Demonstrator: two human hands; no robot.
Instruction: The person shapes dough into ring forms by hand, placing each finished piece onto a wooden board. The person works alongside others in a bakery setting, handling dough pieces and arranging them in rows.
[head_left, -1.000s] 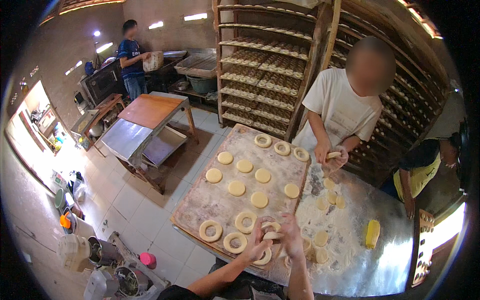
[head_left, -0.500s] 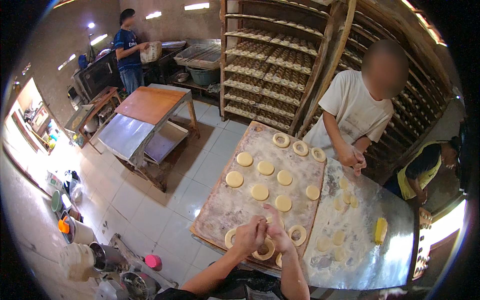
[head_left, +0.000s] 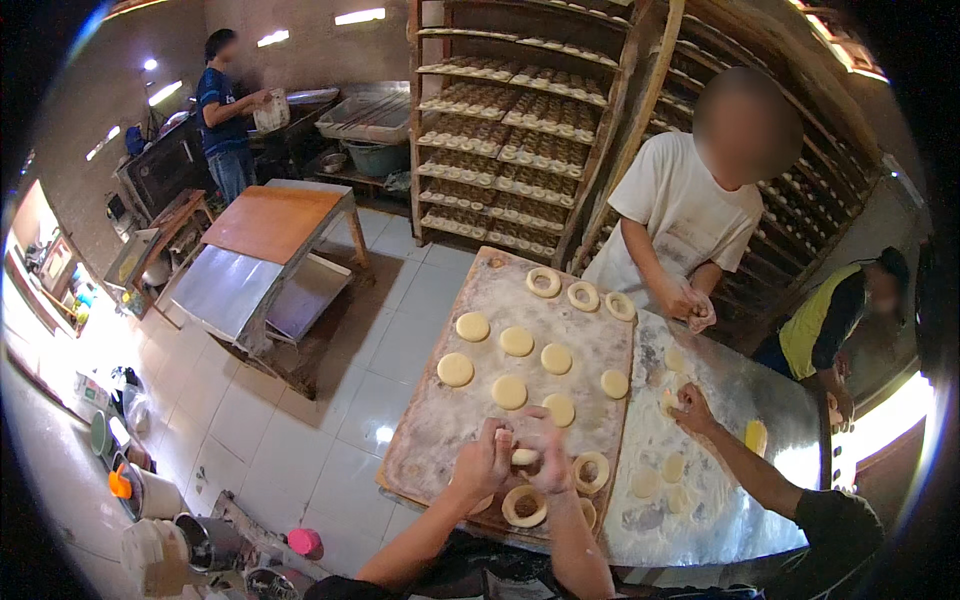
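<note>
A pale piece of dough (head_left: 523, 457) sits between my two hands, above the near part of the floured wooden board (head_left: 455, 415). My left hand (head_left: 482, 462) is closed, its fingers at the dough's left end. My right hand (head_left: 548, 458) is at the other end, its fingers smeared by motion. Beside and below my hands lie dough rings (head_left: 590, 472), one partly hidden by my left wrist. Farther up the board are several flat dough discs (head_left: 509, 392), with dough rings (head_left: 543, 282) along its far edge.
Right of the board, a floured metal table (head_left: 720, 520) holds dough pieces and a yellow object (head_left: 755, 437). Another person's hand (head_left: 692, 408) reaches over it. A person in white (head_left: 690, 200) stands opposite. Behind is a rack (head_left: 510, 150) of ring-filled trays; a low table (head_left: 225, 285) stands left.
My hands have drawn slightly apart, showing the dough between them. A dark-sleeved arm has come in from the right over the metal table. The whole view has shifted slightly.
</note>
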